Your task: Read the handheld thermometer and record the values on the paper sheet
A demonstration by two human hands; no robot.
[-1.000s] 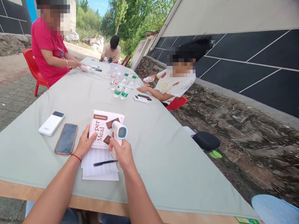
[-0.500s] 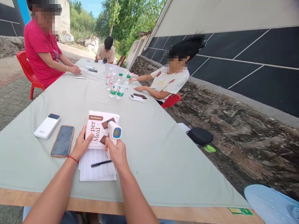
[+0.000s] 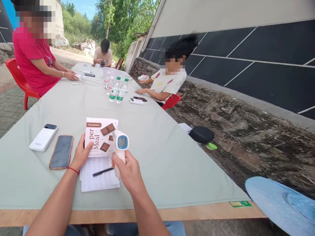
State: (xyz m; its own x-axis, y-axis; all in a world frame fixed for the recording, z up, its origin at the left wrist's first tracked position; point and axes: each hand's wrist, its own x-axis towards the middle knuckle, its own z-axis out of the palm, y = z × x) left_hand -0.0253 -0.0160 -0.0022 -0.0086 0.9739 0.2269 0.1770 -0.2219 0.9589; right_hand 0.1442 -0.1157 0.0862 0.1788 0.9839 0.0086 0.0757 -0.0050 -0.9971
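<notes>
In my left hand [image 3: 82, 152] is a white box [image 3: 100, 134] printed with brown chocolate pieces and the word "NutriMotion"; my thumb lies on its front. My right hand [image 3: 128, 168] grips the handle of a white infrared thermometer [image 3: 120, 144], whose blue-framed screen faces me. The thermometer stands just right of the box's lower right corner. Under my hands lie printed sheets of paper [image 3: 98, 183] with a black pen [image 3: 102, 172] on them. Left of my left hand rest a phone [image 3: 61, 151] and a white power bank [image 3: 43, 137].
Several water bottles [image 3: 120, 91] stand mid-table on the grey-green cloth [image 3: 172, 170]. People sit along the left, right and far end. Another power bank [image 3: 136, 101] lies near the right edge. A light blue hat [image 3: 280, 203] is at the near right corner.
The thermometer has shifted right and slightly down in my right hand, uncovering more of the box front. The whole view has swung a little to the right. The person on the right lifted a bottle.
</notes>
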